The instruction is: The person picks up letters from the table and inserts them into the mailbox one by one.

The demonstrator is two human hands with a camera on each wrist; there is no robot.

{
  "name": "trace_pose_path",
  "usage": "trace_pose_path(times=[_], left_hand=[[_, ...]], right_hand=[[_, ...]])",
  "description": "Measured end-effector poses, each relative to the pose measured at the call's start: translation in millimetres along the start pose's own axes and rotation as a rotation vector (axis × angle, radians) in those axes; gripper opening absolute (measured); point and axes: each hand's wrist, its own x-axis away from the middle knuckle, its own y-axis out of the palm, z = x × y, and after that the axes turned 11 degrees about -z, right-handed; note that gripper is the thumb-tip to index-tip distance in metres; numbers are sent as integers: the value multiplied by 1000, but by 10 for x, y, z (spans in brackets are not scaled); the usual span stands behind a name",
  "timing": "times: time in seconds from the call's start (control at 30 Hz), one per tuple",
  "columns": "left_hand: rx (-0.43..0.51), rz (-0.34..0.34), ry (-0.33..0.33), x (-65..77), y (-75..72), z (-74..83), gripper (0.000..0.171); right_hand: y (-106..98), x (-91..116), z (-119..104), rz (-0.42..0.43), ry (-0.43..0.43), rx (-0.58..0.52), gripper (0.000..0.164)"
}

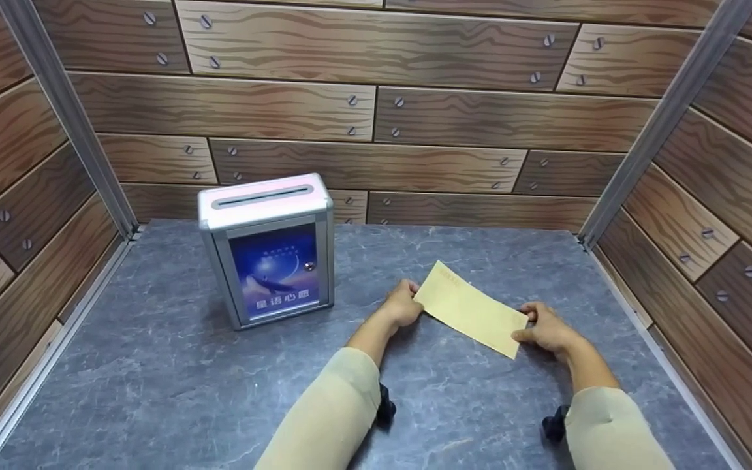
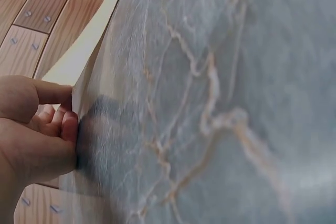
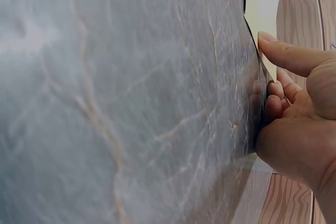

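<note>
A pale yellow paper envelope [image 1: 470,309], with faint reddish marks in its upper left corner, is slanted and slightly bowed low over the grey tabletop. My left hand [image 1: 403,304] pinches its left end between thumb and fingers. At the opposite end, my right hand [image 1: 548,328] grips the short edge with the thumb on top. In the left wrist view, that hand [image 2: 37,124] rests close against the table, holding the envelope's edge [image 2: 84,48]. The right wrist view has the thumb of the right hand [image 3: 304,93] over the envelope [image 3: 261,3] and the fingers curled beneath.
Left of the hands stands an upright silver-framed box [image 1: 219,281] with a slot [image 1: 262,196] in its white top, a blue picture front and a small lock [image 1: 309,266]. Wood-patterned walls [image 1: 376,111] with metal corner posts enclose the marbled grey table [image 1: 154,391].
</note>
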Motion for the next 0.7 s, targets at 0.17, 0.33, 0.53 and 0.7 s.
trace_pose_path(times=[0.17, 0.33, 0.53, 0.7], left_hand=[[13, -34, -3, 25, -18, -15, 25], [71, -83, 2, 37, -62, -45, 23], [165, -121, 3, 61, -124, -71, 24], [278, -91, 10, 83, -196, -43, 24]], right_hand=[[10, 39, 40, -10, -25, -23, 57], [39, 53, 79, -12, -69, -58, 44], [82, 66, 62, 18, -97, -73, 35], [94, 95, -64, 52, -112, -12, 28]])
